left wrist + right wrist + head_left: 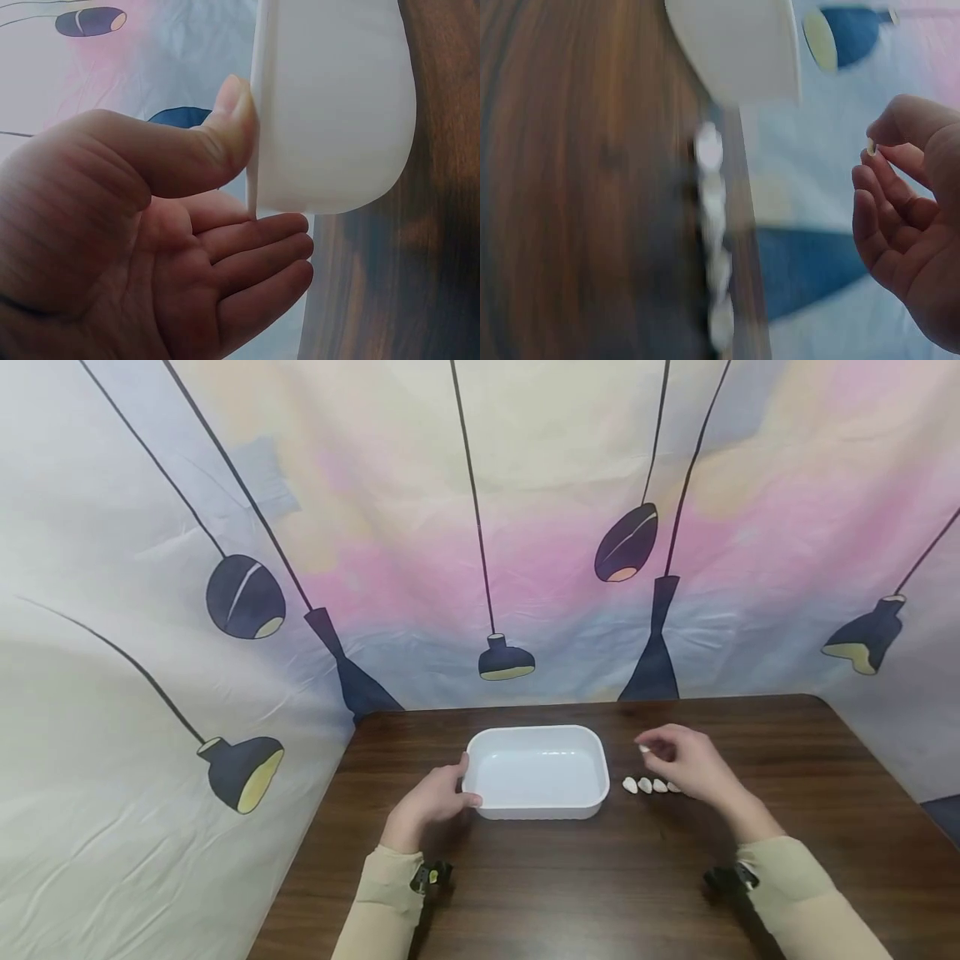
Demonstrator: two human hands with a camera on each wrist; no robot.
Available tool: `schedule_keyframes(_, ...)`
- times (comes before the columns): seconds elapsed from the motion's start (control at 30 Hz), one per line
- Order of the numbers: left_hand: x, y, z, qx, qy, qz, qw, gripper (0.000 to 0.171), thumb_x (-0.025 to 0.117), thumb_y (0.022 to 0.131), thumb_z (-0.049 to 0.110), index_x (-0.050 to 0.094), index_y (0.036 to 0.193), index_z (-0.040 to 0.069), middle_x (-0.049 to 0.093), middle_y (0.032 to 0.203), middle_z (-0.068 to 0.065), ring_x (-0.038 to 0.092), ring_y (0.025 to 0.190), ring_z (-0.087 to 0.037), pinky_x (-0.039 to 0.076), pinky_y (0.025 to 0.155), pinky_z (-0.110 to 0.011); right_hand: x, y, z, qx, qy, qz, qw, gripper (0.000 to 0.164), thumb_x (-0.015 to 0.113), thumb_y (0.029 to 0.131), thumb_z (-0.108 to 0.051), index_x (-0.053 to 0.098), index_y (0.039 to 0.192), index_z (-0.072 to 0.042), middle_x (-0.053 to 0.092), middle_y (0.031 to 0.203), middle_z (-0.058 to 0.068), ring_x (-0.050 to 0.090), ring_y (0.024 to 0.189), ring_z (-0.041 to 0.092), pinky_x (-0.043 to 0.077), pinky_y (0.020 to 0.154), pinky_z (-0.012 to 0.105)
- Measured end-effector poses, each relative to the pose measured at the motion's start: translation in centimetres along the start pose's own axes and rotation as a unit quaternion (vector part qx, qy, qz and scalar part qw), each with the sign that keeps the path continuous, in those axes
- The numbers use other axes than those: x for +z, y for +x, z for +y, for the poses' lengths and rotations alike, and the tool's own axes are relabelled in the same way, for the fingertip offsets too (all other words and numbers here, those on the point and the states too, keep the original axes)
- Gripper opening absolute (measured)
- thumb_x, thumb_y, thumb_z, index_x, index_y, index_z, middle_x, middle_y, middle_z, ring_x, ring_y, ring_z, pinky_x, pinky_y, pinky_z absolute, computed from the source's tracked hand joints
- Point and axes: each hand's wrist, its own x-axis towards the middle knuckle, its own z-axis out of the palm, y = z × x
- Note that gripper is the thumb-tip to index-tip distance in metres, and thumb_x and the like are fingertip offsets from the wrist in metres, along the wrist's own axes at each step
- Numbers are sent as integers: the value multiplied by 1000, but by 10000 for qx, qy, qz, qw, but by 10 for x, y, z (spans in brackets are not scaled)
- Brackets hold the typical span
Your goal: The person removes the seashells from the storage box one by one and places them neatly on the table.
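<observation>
A white rectangular dish stands on the table, its inside facing up. My left hand holds it at the left end; in the left wrist view the thumb lies against the rim and the other fingers extend beside the dish wall. To the right of the dish, above the table, my right hand pinches a small white shell between thumb and fingertips. Below that hand, several similar white shells lie in a row, the rightmost partly hidden by the hand in the head view.
The dark wood table has rounded far corners. Behind it hangs a cloth printed with dark lamps. Each forearm wears a beige sleeve and a black wrist device. The right wrist view is blurred around the shell row.
</observation>
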Motion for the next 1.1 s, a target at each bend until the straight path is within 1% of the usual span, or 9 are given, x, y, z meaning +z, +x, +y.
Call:
schedule_keyframes(0.13, 0, 0, 0, -24, -25, 0, 10000, 88, 80, 98, 26, 32, 164, -7, 48, 160, -26, 49, 146, -41, 41, 118, -57, -27, -25, 21, 227, -303, 186, 9991, 24, 79, 90, -4, 79, 114, -7, 75, 104, 5, 67, 86, 11, 56, 73, 29)
schedule_keyframes(0.2, -1, -1, 1, -60, -30, -4, 10000, 88, 80, 98, 27, 32, 164, -6, 48, 160, -26, 49, 146, -41, 40, 118, -58, -40, -35, 30, 401, -399, 144, 9983, 25, 80, 91, -6, 79, 116, -7, 75, 102, 4, 67, 86, 11, 55, 72, 29)
schedule_keyframes(0.3, -1, -2, 1, -108, -40, 6, 9999, 88, 79, 99, 27, 31, 165, -5, 47, 161, -25, 49, 147, -41, 40, 118, -58, -54, -47, 43, 720, -504, -61, 9961, 25, 79, 93, -8, 78, 118, -5, 75, 101, 4, 68, 88, 17, 55, 70, 31)
schedule_keyframes(0.43, -1, -2, 0, -134, -47, 2, 9999, 87, 78, 100, 28, 31, 165, -4, 47, 162, -25, 48, 148, -40, 39, 119, -58, -65, -59, 62, 1035, -616, -368, 9920, 27, 77, 95, -11, 76, 121, -2, 75, 100, 4, 68, 90, 19, 54, 71, 33)
schedule_keyframes(0.53, -1, -1, 0, -83, -15, -11, 10000, 87, 78, 100, 28, 32, 165, -5, 47, 161, -26, 48, 147, -41, 39, 119, -58, -70, -65, 74, 1227, -679, -596, 9883, 27, 76, 97, -13, 75, 120, 1, 74, 100, 4, 67, 89, 18, 53, 71, 33)
schedule_keyframes(0.63, -1, 0, 0, -69, -16, -32, 10000, 87, 78, 99, 28, 32, 165, -5, 47, 161, -26, 48, 147, -41, 39, 119, -58, -72, -70, 83, 1367, -716, -763, 9851, 25, 75, 96, -13, 75, 117, 3, 74, 98, 4, 66, 88, 18, 52, 69, 33)
schedule_keyframes(0.8, -1, 0, -1, -86, -45, -38, 9999, 86, 78, 100, 28, 31, 165, -4, 47, 161, -25, 47, 148, -41, 39, 119, -58, -71, -74, 92, 1385, -780, -923, 9830, 19, 76, 92, -9, 76, 109, 1, 74, 94, 2, 67, 86, 19, 53, 70, 36)
schedule_keyframes(0.97, -1, 0, -2, -80, -21, -38, 10000, 87, 78, 100, 29, 31, 165, -4, 47, 161, -25, 48, 147, -40, 40, 118, -58, -68, -75, 98, 1421, -733, -1114, 9808, 19, 78, 92, -7, 77, 109, 0, 74, 95, 2, 67, 87, 19, 54, 70, 36)
schedule_keyframes(1.1, -1, 0, -1, -78, -40, -49, 9999, 87, 78, 100, 29, 31, 165, -4, 47, 162, -25, 48, 147, -40, 40, 118, -57, -66, -74, 100, 1434, -749, -1121, 9804, 19, 78, 91, -6, 77, 109, 1, 72, 94, 2, 65, 86, 19, 53, 68, 35)
